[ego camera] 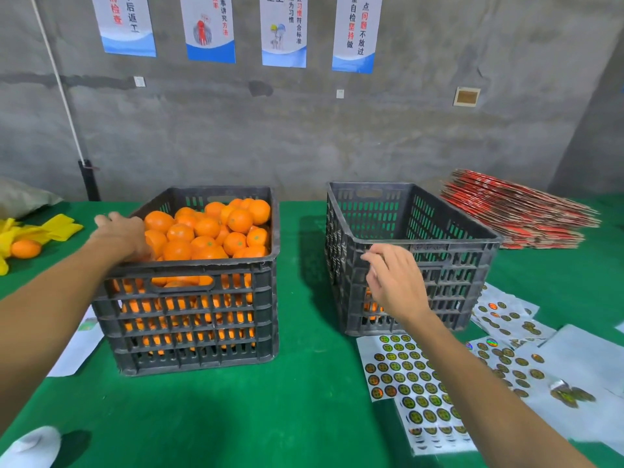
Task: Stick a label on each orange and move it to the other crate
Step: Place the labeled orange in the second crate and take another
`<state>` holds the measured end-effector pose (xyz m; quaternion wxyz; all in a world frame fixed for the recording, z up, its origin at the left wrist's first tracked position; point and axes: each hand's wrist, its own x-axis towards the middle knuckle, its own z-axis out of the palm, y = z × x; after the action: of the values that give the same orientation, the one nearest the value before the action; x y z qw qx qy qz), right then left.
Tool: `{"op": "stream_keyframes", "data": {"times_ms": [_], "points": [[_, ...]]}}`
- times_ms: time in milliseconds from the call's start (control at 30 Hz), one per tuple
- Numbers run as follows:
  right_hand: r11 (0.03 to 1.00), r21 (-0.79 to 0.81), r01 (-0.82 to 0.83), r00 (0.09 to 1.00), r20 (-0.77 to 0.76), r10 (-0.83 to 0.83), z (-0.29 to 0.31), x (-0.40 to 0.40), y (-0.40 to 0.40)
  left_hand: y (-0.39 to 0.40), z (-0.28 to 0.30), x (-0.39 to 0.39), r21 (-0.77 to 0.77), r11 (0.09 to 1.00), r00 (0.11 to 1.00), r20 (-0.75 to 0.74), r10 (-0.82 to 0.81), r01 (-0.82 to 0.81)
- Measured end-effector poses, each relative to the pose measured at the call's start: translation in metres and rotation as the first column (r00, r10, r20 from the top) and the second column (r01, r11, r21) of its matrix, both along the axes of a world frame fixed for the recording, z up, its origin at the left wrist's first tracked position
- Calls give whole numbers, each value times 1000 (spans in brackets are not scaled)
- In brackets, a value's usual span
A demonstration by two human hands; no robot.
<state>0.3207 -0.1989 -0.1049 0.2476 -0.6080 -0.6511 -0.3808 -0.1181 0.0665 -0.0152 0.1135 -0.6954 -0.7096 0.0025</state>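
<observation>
Reaching left hand (123,236) into full crate (189,298), grip hidden. Right hand (395,282) loose, empty, at other crate (439,244); few oranges there, tons left.

Green table (297,400) open between full crate (192,315) and near-empty crate (439,265), near-empty crate's mouth unobstructed, oranges (209,231) heaped to full crate's rim, sticker sheets (415,383) cover the near right, flattened cartons (516,211) block far right.
</observation>
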Motion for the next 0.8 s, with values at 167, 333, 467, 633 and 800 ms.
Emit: {"op": "stream_keyframes", "data": {"times_ms": [167,333,467,633,800], "points": [[904,-425,-34,998,-58,10,-18,-7,-12,-26,22,27,233,967,882,426,-200,107],[510,-860,27,886,-216,-410,-37,-7,-22,-71,47,87,408,880,622,631,-464,242],[392,-916,80,796,-178,-579,-69,-12,-32,-103,37,136,437,805,508,625,-593,402],[446,-886,130,755,-203,-624,-86,-17,-35,-117,8,174,444,754,447,616,-649,484],[455,-886,90,697,-271,-664,-88,-15,-38,-108,-7,177,479,748,392,646,-655,460]]}}
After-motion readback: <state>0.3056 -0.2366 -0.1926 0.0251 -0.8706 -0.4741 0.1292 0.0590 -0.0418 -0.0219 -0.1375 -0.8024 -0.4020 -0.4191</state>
